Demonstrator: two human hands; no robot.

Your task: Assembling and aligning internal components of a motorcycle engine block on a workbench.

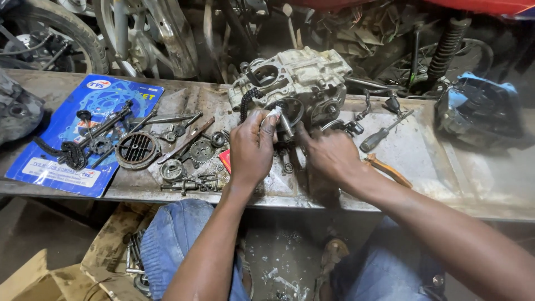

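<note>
A grey metal engine block (301, 78) with a black chain hanging from it sits on the metal workbench (457, 178). My left hand (252, 146) is at its front, fingers pinched on a small pale part beside a short metal shaft (285, 124) that sticks out of the block. My right hand (329, 153) rests just right of the shaft, fingers curled toward the block's underside; what it grips is hidden.
Left of my hands lie a round finned cover (137, 149), a sprocket (202, 149), bolts and rods. A blue gasket pack (83, 134) holds a chain and tools. A screwdriver (384, 132), an orange-handled tool (390, 170) and a blue-black housing (479, 108) lie right. Motorcycle wheels stand behind.
</note>
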